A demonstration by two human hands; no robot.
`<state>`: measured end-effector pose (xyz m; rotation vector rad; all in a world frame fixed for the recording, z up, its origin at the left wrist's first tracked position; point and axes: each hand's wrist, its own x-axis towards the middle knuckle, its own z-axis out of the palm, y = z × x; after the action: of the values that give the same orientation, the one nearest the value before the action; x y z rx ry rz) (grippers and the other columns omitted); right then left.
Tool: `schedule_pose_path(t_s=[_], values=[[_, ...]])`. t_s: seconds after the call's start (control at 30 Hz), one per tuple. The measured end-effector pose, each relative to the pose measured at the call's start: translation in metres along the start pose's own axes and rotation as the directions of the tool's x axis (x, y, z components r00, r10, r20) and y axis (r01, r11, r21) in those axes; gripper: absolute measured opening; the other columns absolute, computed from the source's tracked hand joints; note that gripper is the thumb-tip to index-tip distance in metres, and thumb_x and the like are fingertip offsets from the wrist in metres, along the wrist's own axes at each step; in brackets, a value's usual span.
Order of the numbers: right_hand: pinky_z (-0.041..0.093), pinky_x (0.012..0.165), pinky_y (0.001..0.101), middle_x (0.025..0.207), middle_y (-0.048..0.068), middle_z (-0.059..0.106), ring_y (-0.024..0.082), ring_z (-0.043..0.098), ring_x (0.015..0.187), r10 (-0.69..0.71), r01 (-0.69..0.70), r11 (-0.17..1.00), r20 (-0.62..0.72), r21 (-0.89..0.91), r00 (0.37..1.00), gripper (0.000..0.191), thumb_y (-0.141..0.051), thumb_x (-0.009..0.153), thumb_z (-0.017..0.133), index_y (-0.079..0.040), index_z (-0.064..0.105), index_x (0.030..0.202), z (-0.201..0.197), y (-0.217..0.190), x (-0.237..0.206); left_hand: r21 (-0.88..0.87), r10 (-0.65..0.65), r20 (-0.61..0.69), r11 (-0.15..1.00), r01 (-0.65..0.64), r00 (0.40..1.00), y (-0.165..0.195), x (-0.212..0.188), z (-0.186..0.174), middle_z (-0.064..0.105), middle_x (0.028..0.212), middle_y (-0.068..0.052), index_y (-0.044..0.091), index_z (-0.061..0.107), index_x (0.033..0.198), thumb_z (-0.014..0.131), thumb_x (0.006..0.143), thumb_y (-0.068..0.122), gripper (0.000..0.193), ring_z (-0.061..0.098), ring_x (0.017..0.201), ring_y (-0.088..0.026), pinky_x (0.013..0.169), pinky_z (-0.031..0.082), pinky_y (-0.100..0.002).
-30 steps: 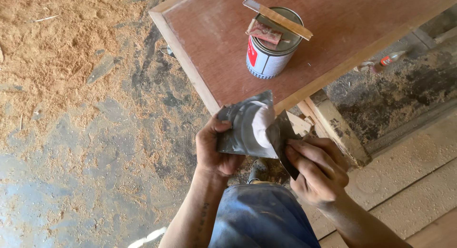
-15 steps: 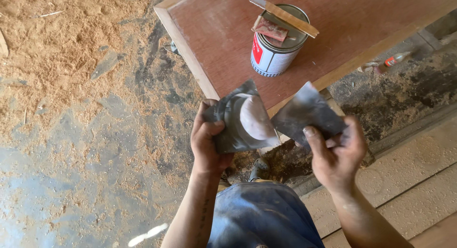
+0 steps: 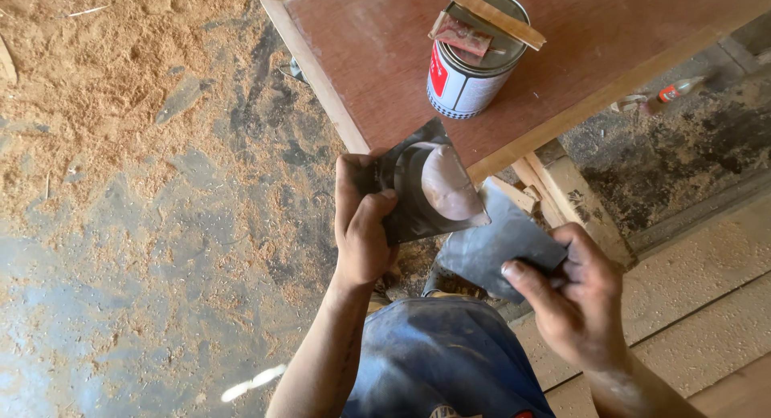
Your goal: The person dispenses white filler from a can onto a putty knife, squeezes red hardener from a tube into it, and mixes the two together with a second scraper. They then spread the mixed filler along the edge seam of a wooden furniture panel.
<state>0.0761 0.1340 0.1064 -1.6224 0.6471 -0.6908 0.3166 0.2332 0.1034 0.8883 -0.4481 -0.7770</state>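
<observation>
Dark, worn metal is what I have in both hands: two thin flat scraper blades. My left hand has its fingers closed on the near left edge of the larger blade, thumb across its face, and a smooth mound of pale grey-brown filler paste sits on the right part of that blade. My right hand pinches the smaller blade by its right edge, thumb on top and the other fingers curled under it. This blade lies just to the right of and nearer than the larger one, their edges close together; I cannot tell whether they touch.

Both blades hover just off the near edge of the table, a reddish-brown board with a pale wooden rim. Farther along it stands a round tin with a red and white side. A flat wooden stick lies across its top, and a reddish scrap rests on the lid beside the stick. To the left, the concrete floor is strewn with sawdust. My blue-clad knee is nearest.
</observation>
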Motion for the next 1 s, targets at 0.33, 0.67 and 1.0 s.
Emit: schedule_pose_path(t_s=[0.33, 0.67, 1.0], values=[[0.062, 0.087, 0.0338, 0.106, 0.013, 0.073, 0.021, 0.073, 0.094, 0.076, -0.029, 0.706, -0.036, 0.707, 0.996, 0.031, -0.011, 0.097, 0.063, 0.005, 0.06, 0.123, -0.009, 0.011, 0.052, -0.609, -0.295, 0.068, 0.744, 0.274, 0.953, -0.025, 0.002, -0.004, 0.064, 0.109, -0.021, -0.003, 0.053, 0.118, 0.054, 0.079, 0.001, 0.039, 0.068, 0.1, -0.035, 0.097, 0.056, -0.049], [0.062, 0.079, 0.0307, 0.104, 0.015, 0.072, 0.018, 0.073, 0.086, 0.229, -0.159, 0.645, 0.01, 0.748, 0.973, 0.029, -0.007, 0.108, 0.055, 0.012, 0.058, 0.13, 0.025, 0.021, 0.065, -0.784, -0.456, 0.21, 0.45, 0.427, 0.865, -0.056, -0.018, 0.015, 0.065, 0.118, -0.025, -0.006, 0.053, 0.124, 0.054, 0.084, 0.001, 0.04, 0.069, 0.109, -0.036, 0.105, 0.055, -0.051], [0.063, 0.072, 0.0308, 0.101, 0.021, 0.074, 0.022, 0.075, 0.08, 0.128, -0.117, 0.61, 0.049, 0.784, 0.991, 0.031, -0.006, 0.106, 0.059, 0.016, 0.058, 0.127, 0.025, 0.037, 0.039, -0.771, -0.486, 0.153, 0.486, 0.411, 0.861, -0.068, -0.012, 0.003, 0.067, 0.117, -0.023, -0.007, 0.054, 0.121, 0.056, 0.082, 0.002, 0.04, 0.069, 0.108, -0.035, 0.106, 0.054, -0.051]])
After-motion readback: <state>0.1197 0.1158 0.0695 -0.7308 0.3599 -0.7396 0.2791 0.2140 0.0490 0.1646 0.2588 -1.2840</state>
